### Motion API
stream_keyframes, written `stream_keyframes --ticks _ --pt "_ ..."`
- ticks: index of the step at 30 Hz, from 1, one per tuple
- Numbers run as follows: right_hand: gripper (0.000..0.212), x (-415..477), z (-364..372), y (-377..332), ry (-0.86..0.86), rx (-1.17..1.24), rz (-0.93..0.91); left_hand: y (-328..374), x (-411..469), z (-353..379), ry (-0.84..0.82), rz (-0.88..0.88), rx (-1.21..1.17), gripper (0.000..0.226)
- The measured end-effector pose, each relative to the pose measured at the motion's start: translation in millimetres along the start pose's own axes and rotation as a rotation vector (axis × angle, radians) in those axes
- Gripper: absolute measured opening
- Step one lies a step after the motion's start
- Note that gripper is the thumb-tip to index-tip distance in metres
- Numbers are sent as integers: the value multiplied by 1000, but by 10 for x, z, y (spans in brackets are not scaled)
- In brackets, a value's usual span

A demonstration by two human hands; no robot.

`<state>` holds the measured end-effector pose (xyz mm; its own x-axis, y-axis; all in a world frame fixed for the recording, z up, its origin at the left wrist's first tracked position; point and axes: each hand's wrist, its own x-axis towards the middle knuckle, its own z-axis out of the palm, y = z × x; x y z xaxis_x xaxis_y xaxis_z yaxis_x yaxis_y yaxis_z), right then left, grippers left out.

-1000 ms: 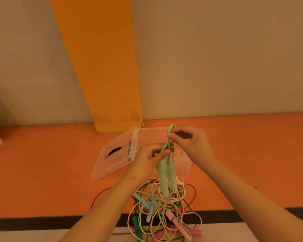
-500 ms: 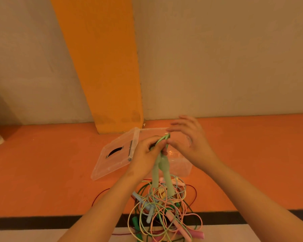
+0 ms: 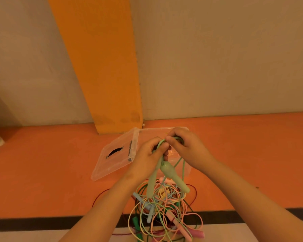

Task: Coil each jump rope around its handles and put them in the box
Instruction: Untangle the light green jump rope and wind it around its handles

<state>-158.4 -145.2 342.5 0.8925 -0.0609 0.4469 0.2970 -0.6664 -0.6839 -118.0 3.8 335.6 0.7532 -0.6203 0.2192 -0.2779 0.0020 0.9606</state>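
We look down on an orange floor (image 3: 42, 172) that meets a beige wall (image 3: 217, 58) with an orange pillar (image 3: 101, 67) in it. Above the floor both hands hold the green rope (image 3: 183, 165). Its two pale green handles (image 3: 175, 177) hang down from the left hand (image 3: 147, 158), spread apart at their lower ends. That hand's fingers are curled round the tops of the handles. The right hand (image 3: 185, 149) touches the left, and its thumb and fingers pinch the cord at the top, where we see a small green loop. More cord drops from the right hand towards the floor. Just behind the hands stands the clear box (image 3: 154, 132), open, with its lid (image 3: 112, 159) folded out flat to the left. Nearer than the box lies a tangled pile (image 3: 164, 212) of other ropes in pink, yellow, blue and green, partly over a black stripe (image 3: 42, 222) on the floor.
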Motion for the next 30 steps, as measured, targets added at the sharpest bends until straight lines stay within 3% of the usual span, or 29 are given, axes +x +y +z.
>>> stream_keyframes --ticks 2,7,13,17,30 --pt "17 11 15 -29 45 -40 -28 -23 -7 9 -12 -37 -1 10" --pt "25 88 -84 -109 191 206 60 -7 -63 25 -85 -195 -221 42" --pt "21 145 -280 -160 332 387 101 -78 -69 29 -176 -255 -168 41" --pt "16 104 -345 -96 310 405 94 -91 -30 42 -133 -250 -130 32" --pt "12 23 -387 -61 214 384 102 -44 4 -43 -132 -182 -94 33"
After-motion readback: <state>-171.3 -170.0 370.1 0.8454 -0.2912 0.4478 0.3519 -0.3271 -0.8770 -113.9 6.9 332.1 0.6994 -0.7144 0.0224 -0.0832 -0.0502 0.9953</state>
